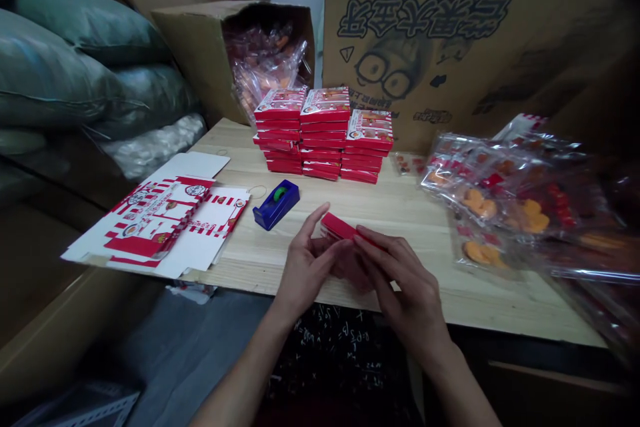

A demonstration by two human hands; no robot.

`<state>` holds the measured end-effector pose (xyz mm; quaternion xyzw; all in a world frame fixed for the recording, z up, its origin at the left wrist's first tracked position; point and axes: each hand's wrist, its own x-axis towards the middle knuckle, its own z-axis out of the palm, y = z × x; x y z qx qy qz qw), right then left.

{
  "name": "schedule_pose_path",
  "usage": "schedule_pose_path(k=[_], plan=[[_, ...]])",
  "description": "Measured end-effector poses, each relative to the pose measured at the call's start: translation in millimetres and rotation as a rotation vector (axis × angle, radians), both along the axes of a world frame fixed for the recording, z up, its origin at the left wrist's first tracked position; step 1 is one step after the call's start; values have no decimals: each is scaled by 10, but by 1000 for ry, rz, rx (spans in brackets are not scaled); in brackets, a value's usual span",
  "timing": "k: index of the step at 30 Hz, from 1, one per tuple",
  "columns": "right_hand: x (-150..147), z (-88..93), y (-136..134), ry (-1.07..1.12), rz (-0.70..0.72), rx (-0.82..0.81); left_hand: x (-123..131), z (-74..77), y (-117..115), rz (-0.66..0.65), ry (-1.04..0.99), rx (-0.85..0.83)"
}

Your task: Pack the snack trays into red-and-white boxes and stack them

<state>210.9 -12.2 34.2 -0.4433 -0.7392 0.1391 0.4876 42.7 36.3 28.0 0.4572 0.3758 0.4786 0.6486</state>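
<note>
Near the table's front edge, a small red box (341,225) is held between my two hands. My left hand (306,265) closes on its left side, thumb on the near face and a finger along the far edge. My right hand (403,273) grips the right end, fingers pressed on the top edge. The box's lower part is blurred and partly hidden by the fingers. A blue tape dispenser (277,205) with a green core stands just beyond my left hand. Farther back, red and white boxes (323,137) are piled in several stacks.
Flat printed cartons (165,220) lie at the table's left. Clear packets with orange and red pieces (520,193) heap up on the right. Behind stand an open carton (195,53) of packets and a large cardboard box (450,47). Stuffed sacks (65,73) rise at the left.
</note>
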Motion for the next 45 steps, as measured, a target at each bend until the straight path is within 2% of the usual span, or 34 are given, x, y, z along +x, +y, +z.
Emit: schedule_pose_path(k=[2, 4, 6, 8, 11, 13, 15, 17, 20, 22, 24, 26, 29, 31, 34, 37, 40, 45], plan=[[11, 30, -19, 54, 14, -73, -100, -44, 80, -111, 63, 27], [29, 52, -75, 123, 27, -143, -187, -81, 90, -169, 89, 47], [60, 44, -173, 158, 29, -200, -247, -100, 19, -173, 94, 75], [103, -10, -292, 88, 24, -222, -272, -106, -99, -158, 131, 155], [197, -113, -390, -115, -28, -117, -250, -106, -256, -170, 256, 338], [279, -99, -331, -192, -98, 10, -238, -93, -285, -164, 345, 449], [378, 29, -151, -210, -199, 179, -297, -60, -227, -57, 453, 555], [498, 234, 147, -198, -314, 365, -497, -17, -70, 187, 605, 655], [720, 492, 789, -232, -397, 498, -1104, 1, 313, 658, 900, 722], [866, 533, 1288, -262, -392, 517, -1642, -57, 581, 809, 1162, 677], [970, 460, 1775, -288, -372, 515, -2168, -168, 778, 814, 1427, 477], [1013, 321, 2195, -306, -343, 457, -2581, -298, 875, 715, 1619, 224], [979, 111, 2641, -323, -318, 364, -2902, -453, 871, 516, 1773, 29], [933, 17, 2808, -346, -288, 324, -2955, -501, 823, 509, 1822, -7], [893, -64, 2897, -375, -259, 273, -2946, -509, 766, 544, 1854, -19], [909, -130, 2867, -368, -276, 225, -2949, -502, 751, 576, 1803, 26], [965, -197, 2821, -264, -303, 160, -2958, -503, 740, 617, 1734, 71], [1066, -256, 2810, -159, -263, 125, -2891, -483, 681, 630, 1667, 111]])
